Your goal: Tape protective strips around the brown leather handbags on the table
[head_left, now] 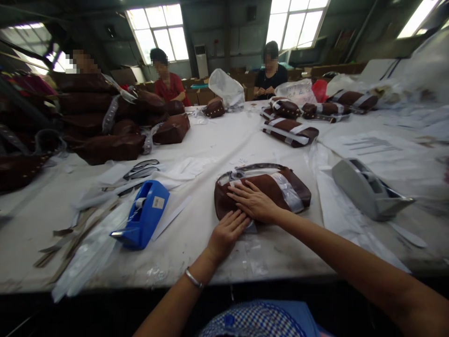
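Observation:
A dark brown handbag (pixel 263 185) lies on its side on the white table, its strap along the far edge. A strip of clear wrapping (pixel 288 193) runs across its right part, and a paler band shows near its left end. My right hand (pixel 253 201) rests flat on the bag's left half, fingers spread. Lower down, my left hand (pixel 226 233) lies at the bag's near left edge, with its fingers stretched toward the right hand and partly touching it. Some clear film shows just below the fingers.
To the left stands a blue tape dispenser (pixel 149 210), to the right a grey tape dispenser (pixel 368 192). Brown bags (pixel 105 121) are piled at the far left. Several wrapped bags (pixel 289 131) lie at the back right. Plastic strips (pixel 94 252) hang over the near edge. Three people sit beyond the table.

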{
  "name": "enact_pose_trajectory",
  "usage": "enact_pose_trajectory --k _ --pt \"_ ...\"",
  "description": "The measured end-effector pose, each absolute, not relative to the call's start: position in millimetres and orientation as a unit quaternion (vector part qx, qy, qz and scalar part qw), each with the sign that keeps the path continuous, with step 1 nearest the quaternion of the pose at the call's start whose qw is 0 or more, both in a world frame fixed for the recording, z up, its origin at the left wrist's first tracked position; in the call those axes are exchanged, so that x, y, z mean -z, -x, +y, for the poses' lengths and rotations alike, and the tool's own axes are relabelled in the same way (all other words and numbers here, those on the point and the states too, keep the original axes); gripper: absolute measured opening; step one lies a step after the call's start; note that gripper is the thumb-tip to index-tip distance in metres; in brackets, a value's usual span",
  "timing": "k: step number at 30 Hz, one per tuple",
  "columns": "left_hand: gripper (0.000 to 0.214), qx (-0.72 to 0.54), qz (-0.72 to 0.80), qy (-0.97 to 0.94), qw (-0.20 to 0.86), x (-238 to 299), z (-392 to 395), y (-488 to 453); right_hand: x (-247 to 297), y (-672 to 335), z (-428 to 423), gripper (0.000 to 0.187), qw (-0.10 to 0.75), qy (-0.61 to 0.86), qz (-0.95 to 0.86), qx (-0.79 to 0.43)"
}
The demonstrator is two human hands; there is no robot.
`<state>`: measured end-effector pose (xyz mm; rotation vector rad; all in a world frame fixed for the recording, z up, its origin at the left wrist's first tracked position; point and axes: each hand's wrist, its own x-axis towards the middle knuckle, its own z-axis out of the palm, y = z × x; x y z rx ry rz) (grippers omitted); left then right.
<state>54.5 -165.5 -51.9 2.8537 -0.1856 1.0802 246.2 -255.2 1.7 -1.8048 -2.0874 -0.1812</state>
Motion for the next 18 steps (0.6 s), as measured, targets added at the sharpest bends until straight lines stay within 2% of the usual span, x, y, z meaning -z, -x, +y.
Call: enact_pose_trajectory --k 6,10,15,18 --pt "0.047 -0.332 -0.065 -0.94 0.048 50 -166 -53 20 -227 -345 0.052 0.258 0.639 -0.724 0.021" --pt "0.051 -0.313 -0.06 -0.946 0.067 48 -168 -51 25 -208 -398 0.06 0.243 0.618 -0.747 -0.031" --pt "0.045 -0.32 -0.053 -0.942 0.09 45 -170 -52 30 -198 -397 0.07 0.23 0.597 -0.763 -0.09" --pt "0.043 -0.319 -0.046 -0.943 0.083 47 -170 -56 35 -199 -385 0.063 0.22 0.594 -0.77 -0.08"
